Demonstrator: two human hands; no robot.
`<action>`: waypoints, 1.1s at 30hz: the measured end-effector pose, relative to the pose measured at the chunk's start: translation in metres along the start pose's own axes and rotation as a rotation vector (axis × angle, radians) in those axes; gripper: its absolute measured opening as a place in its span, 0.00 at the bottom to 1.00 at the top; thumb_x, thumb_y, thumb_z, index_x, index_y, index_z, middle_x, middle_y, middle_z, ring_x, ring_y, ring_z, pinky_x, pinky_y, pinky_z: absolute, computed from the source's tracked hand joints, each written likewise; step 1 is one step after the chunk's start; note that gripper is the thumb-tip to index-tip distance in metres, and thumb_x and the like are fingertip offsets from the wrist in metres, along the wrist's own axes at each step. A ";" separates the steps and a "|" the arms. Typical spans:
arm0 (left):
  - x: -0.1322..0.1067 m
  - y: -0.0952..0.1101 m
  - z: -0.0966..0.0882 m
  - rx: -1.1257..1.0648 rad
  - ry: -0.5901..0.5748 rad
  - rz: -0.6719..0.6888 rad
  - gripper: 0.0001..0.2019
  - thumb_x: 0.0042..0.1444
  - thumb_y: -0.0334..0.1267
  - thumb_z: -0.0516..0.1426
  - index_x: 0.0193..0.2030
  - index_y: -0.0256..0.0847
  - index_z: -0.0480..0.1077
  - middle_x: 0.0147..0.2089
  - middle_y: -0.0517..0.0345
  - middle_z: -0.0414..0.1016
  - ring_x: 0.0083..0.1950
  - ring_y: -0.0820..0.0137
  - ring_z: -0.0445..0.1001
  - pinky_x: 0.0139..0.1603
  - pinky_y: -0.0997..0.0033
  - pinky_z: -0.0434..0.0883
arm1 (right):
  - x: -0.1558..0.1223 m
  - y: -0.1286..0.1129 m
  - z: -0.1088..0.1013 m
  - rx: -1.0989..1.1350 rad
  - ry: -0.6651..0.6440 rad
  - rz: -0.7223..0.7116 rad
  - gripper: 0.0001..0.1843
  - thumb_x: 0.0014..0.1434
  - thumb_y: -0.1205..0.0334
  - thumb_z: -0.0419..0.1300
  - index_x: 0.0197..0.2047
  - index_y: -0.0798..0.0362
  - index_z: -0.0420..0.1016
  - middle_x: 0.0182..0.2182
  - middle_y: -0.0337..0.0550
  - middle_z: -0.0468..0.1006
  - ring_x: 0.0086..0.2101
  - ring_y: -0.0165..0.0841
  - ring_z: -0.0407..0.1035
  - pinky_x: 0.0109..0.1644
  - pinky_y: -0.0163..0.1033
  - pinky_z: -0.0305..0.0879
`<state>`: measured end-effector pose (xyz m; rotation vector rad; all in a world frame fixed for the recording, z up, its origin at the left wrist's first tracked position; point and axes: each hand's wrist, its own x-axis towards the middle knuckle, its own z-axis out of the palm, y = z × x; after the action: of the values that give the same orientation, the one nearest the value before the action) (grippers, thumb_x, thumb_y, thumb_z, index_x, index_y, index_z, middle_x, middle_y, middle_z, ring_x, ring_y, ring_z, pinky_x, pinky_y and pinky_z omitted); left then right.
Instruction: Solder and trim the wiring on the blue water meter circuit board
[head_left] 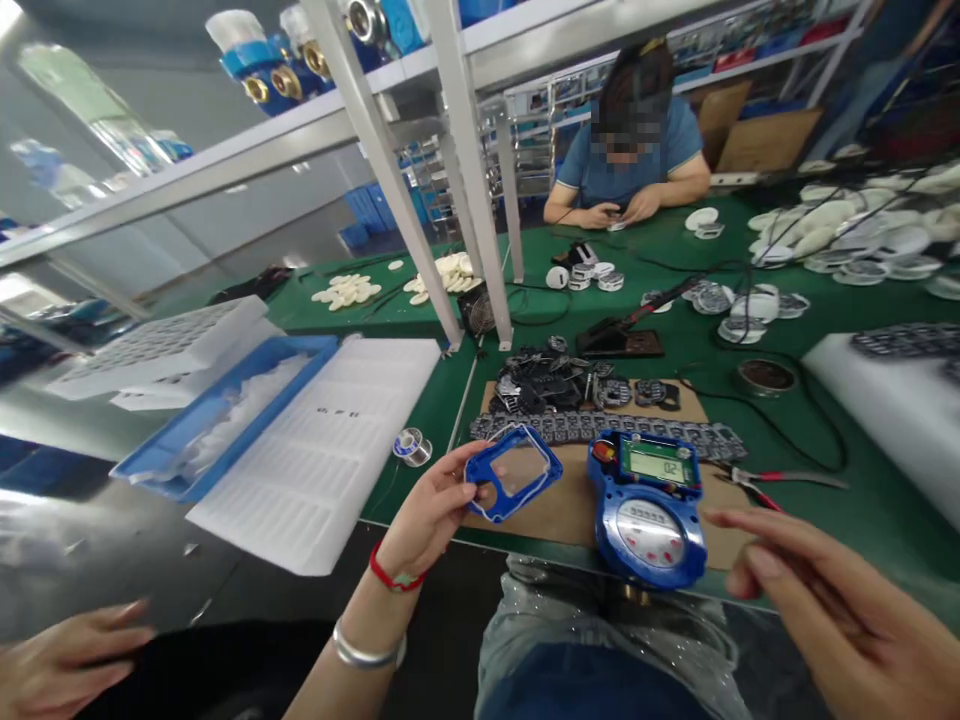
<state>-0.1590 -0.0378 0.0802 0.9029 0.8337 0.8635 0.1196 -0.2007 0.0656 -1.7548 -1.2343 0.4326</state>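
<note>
"Where's the blue meter [649, 508]?"

"At the near edge of the green surface [862, 510], its display [652, 467] facing up."

"And the left hand [426, 515]?"

"Left of the meter, fingers pinched on one edge of a blue frame [556, 468], which is apart from the meter."

"The right hand [847, 610]?"

"Just beside the meter's right side, fingers loosely parted and curved, with no hold on anything. I can't tell whether a fingertip touches the meter."

"What's around it?"

"A row of grey parts [592, 428] behind the meter, red-handled pliers [772, 477] to its right, a solder spool [412, 448] well to its left. A co-worker [637, 160] sits far beyond it."
</note>
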 end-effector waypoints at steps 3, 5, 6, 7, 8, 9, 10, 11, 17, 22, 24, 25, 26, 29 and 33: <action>-0.005 0.004 0.021 -0.010 -0.107 -0.019 0.24 0.47 0.32 0.64 0.54 0.41 0.71 0.46 0.43 0.76 0.34 0.68 0.72 0.36 0.68 0.72 | 0.006 -0.026 0.007 0.032 -0.095 -0.006 0.14 0.64 0.50 0.51 0.51 0.34 0.71 0.43 0.42 0.76 0.35 0.36 0.74 0.36 0.41 0.75; -0.009 0.005 0.035 -0.029 -0.146 -0.034 0.25 0.46 0.32 0.65 0.53 0.40 0.72 0.48 0.42 0.75 0.38 0.66 0.73 0.37 0.69 0.72 | 0.009 -0.039 0.011 0.065 -0.122 0.023 0.16 0.64 0.51 0.51 0.52 0.38 0.71 0.44 0.42 0.77 0.35 0.35 0.75 0.36 0.40 0.75; -0.011 0.004 0.041 -0.041 -0.167 -0.047 0.25 0.45 0.32 0.66 0.53 0.39 0.72 0.49 0.42 0.75 0.39 0.65 0.73 0.38 0.70 0.72 | 0.010 -0.043 0.012 0.086 -0.137 0.041 0.17 0.64 0.50 0.50 0.53 0.41 0.71 0.42 0.43 0.78 0.35 0.36 0.75 0.35 0.40 0.75; -0.013 0.002 0.047 -0.054 -0.193 -0.065 0.25 0.45 0.33 0.66 0.53 0.40 0.71 0.49 0.43 0.75 0.39 0.66 0.73 0.38 0.71 0.72 | 0.010 -0.047 0.012 0.113 -0.158 0.059 0.19 0.65 0.50 0.50 0.55 0.44 0.70 0.41 0.44 0.78 0.36 0.36 0.75 0.36 0.40 0.75; -0.014 0.000 0.052 -0.065 -0.218 -0.082 0.25 0.46 0.33 0.66 0.54 0.40 0.71 0.49 0.44 0.75 0.39 0.68 0.73 0.39 0.72 0.72 | 0.009 -0.049 0.013 0.149 -0.183 0.072 0.20 0.66 0.50 0.49 0.56 0.46 0.68 0.40 0.44 0.78 0.37 0.36 0.75 0.38 0.40 0.75; -0.015 -0.003 0.057 -0.073 -0.240 -0.095 0.25 0.47 0.33 0.65 0.54 0.41 0.70 0.49 0.46 0.75 0.38 0.70 0.73 0.39 0.73 0.72 | 0.009 -0.051 0.013 0.194 -0.212 0.079 0.21 0.66 0.50 0.48 0.58 0.48 0.67 0.40 0.45 0.78 0.38 0.36 0.74 0.40 0.41 0.74; -0.017 -0.007 0.061 -0.077 -0.253 -0.105 0.25 0.48 0.33 0.65 0.54 0.42 0.69 0.50 0.48 0.74 0.37 0.72 0.72 0.40 0.74 0.71 | 0.008 -0.051 0.013 0.245 -0.237 0.082 0.22 0.67 0.50 0.47 0.59 0.49 0.65 0.41 0.45 0.78 0.39 0.36 0.74 0.43 0.41 0.74; -0.018 -0.011 0.065 -0.078 -0.261 -0.110 0.24 0.49 0.33 0.64 0.55 0.44 0.69 0.51 0.50 0.73 0.37 0.74 0.72 0.42 0.76 0.71 | 0.007 -0.051 0.013 0.294 -0.254 0.087 0.22 0.67 0.51 0.47 0.60 0.49 0.64 0.42 0.45 0.78 0.40 0.35 0.74 0.45 0.41 0.73; -0.028 -0.035 0.074 -0.029 -0.277 -0.069 0.30 0.48 0.36 0.66 0.58 0.56 0.65 0.66 0.58 0.59 0.56 0.65 0.69 0.52 0.72 0.69 | 0.009 -0.043 0.011 0.464 -0.251 0.196 0.20 0.66 0.54 0.51 0.58 0.51 0.65 0.49 0.47 0.75 0.43 0.36 0.73 0.48 0.43 0.72; -0.034 -0.033 0.060 0.083 -0.450 -0.111 0.39 0.46 0.47 0.66 0.64 0.59 0.56 0.70 0.54 0.49 0.59 0.53 0.67 0.55 0.55 0.70 | 0.012 -0.040 0.007 0.395 -0.364 0.176 0.19 0.65 0.58 0.51 0.58 0.50 0.68 0.48 0.46 0.77 0.47 0.39 0.72 0.49 0.46 0.72; -0.032 -0.026 0.055 0.207 -0.442 -0.109 0.33 0.52 0.51 0.61 0.64 0.54 0.58 0.68 0.50 0.55 0.61 0.53 0.65 0.57 0.56 0.67 | 0.012 -0.042 0.007 0.303 -0.403 0.124 0.18 0.65 0.60 0.51 0.57 0.51 0.70 0.48 0.45 0.77 0.50 0.39 0.70 0.53 0.47 0.69; -0.031 -0.022 0.055 0.270 -0.425 -0.094 0.29 0.56 0.52 0.57 0.63 0.51 0.60 0.66 0.49 0.59 0.62 0.54 0.65 0.59 0.57 0.66 | 0.011 -0.043 0.008 0.269 -0.429 0.099 0.18 0.65 0.61 0.51 0.56 0.51 0.70 0.49 0.45 0.77 0.50 0.38 0.70 0.54 0.46 0.68; -0.029 -0.019 0.055 0.328 -0.411 -0.077 0.25 0.59 0.51 0.54 0.62 0.48 0.62 0.64 0.48 0.62 0.62 0.56 0.64 0.60 0.58 0.64 | 0.011 -0.045 0.010 0.243 -0.456 0.074 0.17 0.65 0.62 0.51 0.55 0.52 0.71 0.50 0.45 0.76 0.50 0.37 0.70 0.55 0.45 0.67; -0.024 -0.010 0.063 0.475 -0.440 -0.078 0.20 0.61 0.46 0.54 0.59 0.47 0.65 0.59 0.50 0.70 0.60 0.60 0.67 0.59 0.62 0.66 | 0.011 -0.050 0.013 0.182 -0.516 -0.005 0.17 0.65 0.63 0.50 0.55 0.52 0.71 0.51 0.45 0.76 0.50 0.35 0.70 0.55 0.43 0.66; -0.021 -0.005 0.077 0.593 -0.524 -0.131 0.18 0.61 0.43 0.54 0.58 0.46 0.67 0.52 0.51 0.75 0.43 0.66 0.78 0.47 0.64 0.73 | 0.009 -0.053 0.016 0.090 -0.523 -0.100 0.18 0.65 0.64 0.50 0.56 0.52 0.70 0.52 0.46 0.74 0.52 0.35 0.68 0.57 0.43 0.64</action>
<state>-0.0990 -0.0811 0.1094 1.4940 0.6784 0.2262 0.0829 -0.1818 0.1034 -1.5423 -1.6262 0.9134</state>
